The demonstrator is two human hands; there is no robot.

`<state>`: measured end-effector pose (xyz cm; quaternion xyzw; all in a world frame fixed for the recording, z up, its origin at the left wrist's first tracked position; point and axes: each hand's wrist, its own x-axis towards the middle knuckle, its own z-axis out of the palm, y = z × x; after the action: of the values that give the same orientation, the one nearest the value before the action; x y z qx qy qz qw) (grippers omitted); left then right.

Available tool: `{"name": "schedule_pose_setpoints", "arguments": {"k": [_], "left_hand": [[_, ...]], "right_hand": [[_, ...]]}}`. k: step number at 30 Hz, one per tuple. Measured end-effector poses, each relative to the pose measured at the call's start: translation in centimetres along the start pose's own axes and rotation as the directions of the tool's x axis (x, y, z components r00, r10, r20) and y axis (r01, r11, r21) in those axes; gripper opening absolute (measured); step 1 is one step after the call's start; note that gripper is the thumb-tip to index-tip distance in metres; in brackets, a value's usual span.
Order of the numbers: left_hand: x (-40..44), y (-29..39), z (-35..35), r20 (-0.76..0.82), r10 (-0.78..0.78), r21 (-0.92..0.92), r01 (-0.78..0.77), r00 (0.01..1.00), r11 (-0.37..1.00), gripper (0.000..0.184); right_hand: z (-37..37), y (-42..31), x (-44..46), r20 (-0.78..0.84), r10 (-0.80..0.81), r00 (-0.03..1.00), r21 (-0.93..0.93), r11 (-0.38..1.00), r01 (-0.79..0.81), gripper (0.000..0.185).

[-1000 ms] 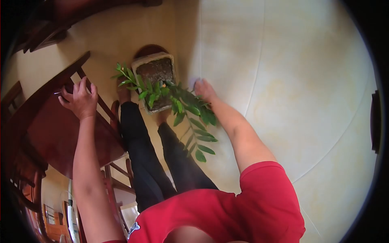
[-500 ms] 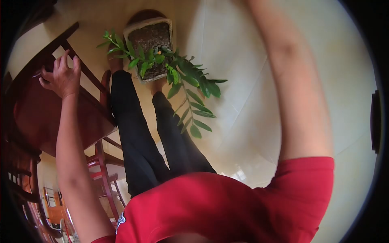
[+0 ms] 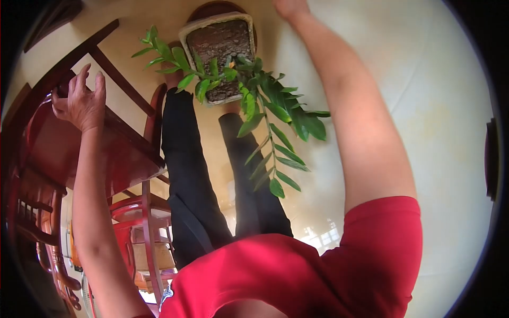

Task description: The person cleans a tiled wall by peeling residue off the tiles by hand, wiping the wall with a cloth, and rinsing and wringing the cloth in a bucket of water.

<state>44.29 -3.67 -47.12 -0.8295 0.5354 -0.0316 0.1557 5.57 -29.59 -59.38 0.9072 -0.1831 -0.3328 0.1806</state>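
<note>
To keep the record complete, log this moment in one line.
left hand: at dark-red furniture | right hand: top edge, partly cut off | plant: stems overhang pot

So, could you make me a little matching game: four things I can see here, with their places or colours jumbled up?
1. left hand
2. right hand
3. plant
4. trousers

A. black
B. cut off by the picture's top edge
C. green-leaved, rising from the pot of soil
D. by the dark-red wooden furniture, fingers bent

Pairs: 1-D, 2-B, 3-C, 4-A.
</note>
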Motion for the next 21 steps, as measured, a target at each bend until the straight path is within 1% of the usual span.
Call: {"name": "schedule_pose_setpoints", "arguments": {"k": [1,2,4,7,11,13,14,15,16,18,20,21], "left_hand": [[-0.1,0.1,-0.1,0.002,-0.006,-0.007,0.006,1.0,1.0,0.033],[-0.1,0.1,-0.1,0.001,-0.012,-0.014,0.012,1.0,1.0,0.032],[-0.1,0.0,0.1,-0.018,-0.007,-0.027,0.006,1.0,1.0,0.032],[-0.1,-0.5,0.7,-0.016,0.012,-0.057,-0.013,1.0,0.998,0.032],[0.0,-0.5,0.9,-0.011,0.009,-0.077,-0.01,1.0,0.997,0.031],[0.1,-0.9,1.1,-0.023,0.043,-0.085,-0.044,0.999,0.995,0.031],[0.1,-1.1,1.2,-0.026,0.057,-0.087,-0.059,0.998,0.994,0.031],[0.3,-1.8,1.7,-0.044,0.103,-0.111,-0.107,0.994,0.988,0.031],[0.5,-2.4,2.2,-0.062,0.148,-0.134,-0.155,0.987,0.979,0.031],[0.7,-3.3,3.3,-0.084,0.184,-0.108,-0.193,0.979,0.975,0.032],[0.5,-1.7,1.5,-0.049,0.119,-0.036,-0.121,0.992,0.992,0.034],[0.7,-2.4,2.5,-0.041,0.132,-0.116,-0.135,0.99,0.984,0.037]], "right_hand": [[2.2,-3.0,-1.6,0.142,-0.082,0.986,0.047,0.996,0.077,0.024],[4.2,-5.8,-3.2,0.276,-0.168,0.946,0.103,0.984,0.145,0.023],[6.6,-10.7,-7.9,0.121,-0.253,0.96,0.135,0.962,0.236,0.021],[6.0,-15.5,-13.5,0.304,-0.41,0.86,0.233,0.907,0.35,0.022],[5.7,-18.8,-20.0,0.396,-0.544,0.739,0.428,0.822,0.376,0.023],[5.3,-19.3,-21.6,0.413,-0.565,0.714,0.485,0.8,0.353,0.023],[5.3,-19.5,-21.8,0.403,-0.559,0.725,0.5,0.797,0.337,0.023],[5.3,-19.6,-21.5,0.396,-0.547,0.737,0.512,0.798,0.317,0.023],[5.3,-19.4,-20.9,0.384,-0.525,0.759,0.521,0.802,0.292,0.024],[5.5,-18.2,-18.7,0.336,-0.446,0.83,0.517,0.824,0.234,0.024],[5.2,-15.6,-15.2,0.283,-0.339,0.897,0.482,0.859,0.173,0.024],[5.1,-13.8,-13.0,0.259,-0.279,0.925,0.439,0.887,0.144,0.024]]}}
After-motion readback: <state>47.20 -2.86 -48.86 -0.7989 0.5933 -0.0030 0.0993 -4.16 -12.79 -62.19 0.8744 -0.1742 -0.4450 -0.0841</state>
